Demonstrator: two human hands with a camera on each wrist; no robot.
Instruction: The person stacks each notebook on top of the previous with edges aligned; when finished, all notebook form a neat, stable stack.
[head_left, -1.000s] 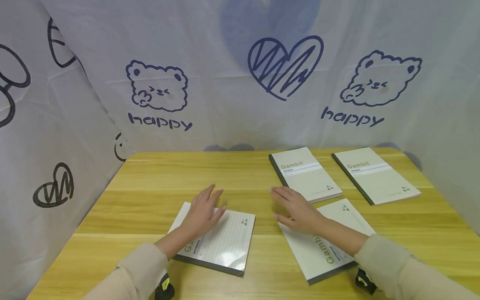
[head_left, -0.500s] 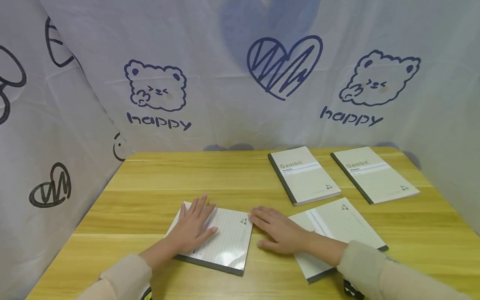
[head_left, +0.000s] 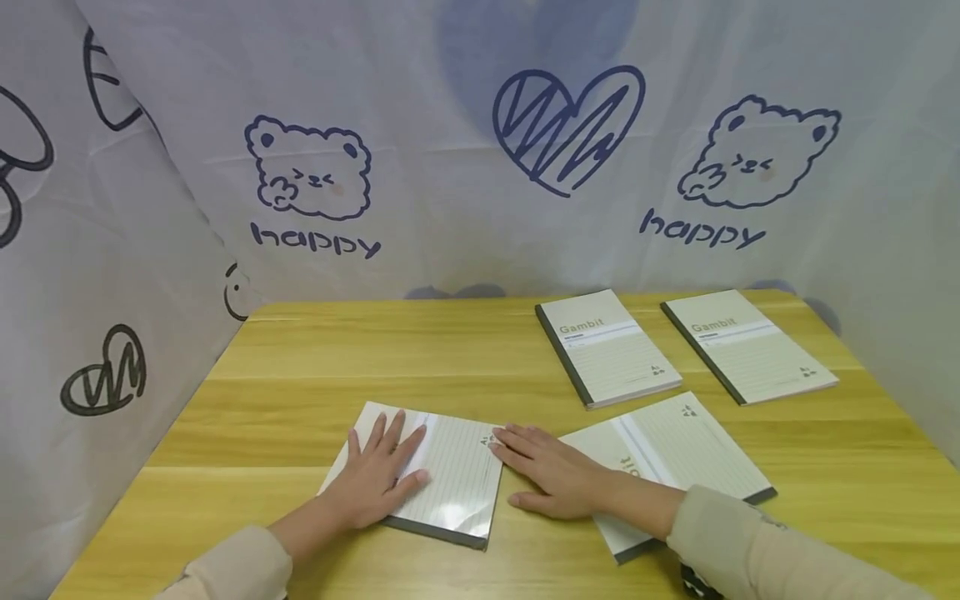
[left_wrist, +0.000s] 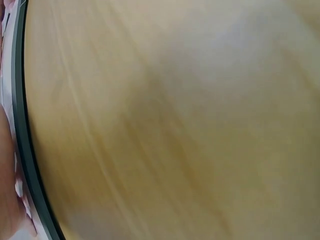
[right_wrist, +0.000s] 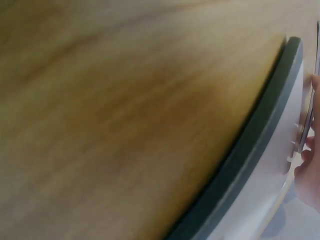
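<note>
My left hand (head_left: 372, 481) rests with spread, straight fingers on the cover of a white notebook (head_left: 457, 475) with a dark spine. At that notebook's right edge, the fingertips of my right hand (head_left: 558, 473) touch its upper corner; its fingers are extended. A second notebook (head_left: 697, 442) lies slanted under my right wrist and forearm, which hide part of its cover. In the left wrist view the dark spine (left_wrist: 27, 150) runs beside the hand at the left edge. In the right wrist view another dark spine (right_wrist: 240, 150) crosses the right side, with part of the hand beyond.
Two more "Gambit" notebooks lie at the back right: one nearer the middle (head_left: 611, 350) and one further right (head_left: 750, 346). All rest on a wooden table (head_left: 360, 350). A white cloth (head_left: 435, 192) with bear and heart drawings hangs behind it.
My right hand has moved left from over the slanted notebook to the left notebook's edge. My left hand has slid down and left and flattened on the cover. The notebooks have stayed almost in place.
</note>
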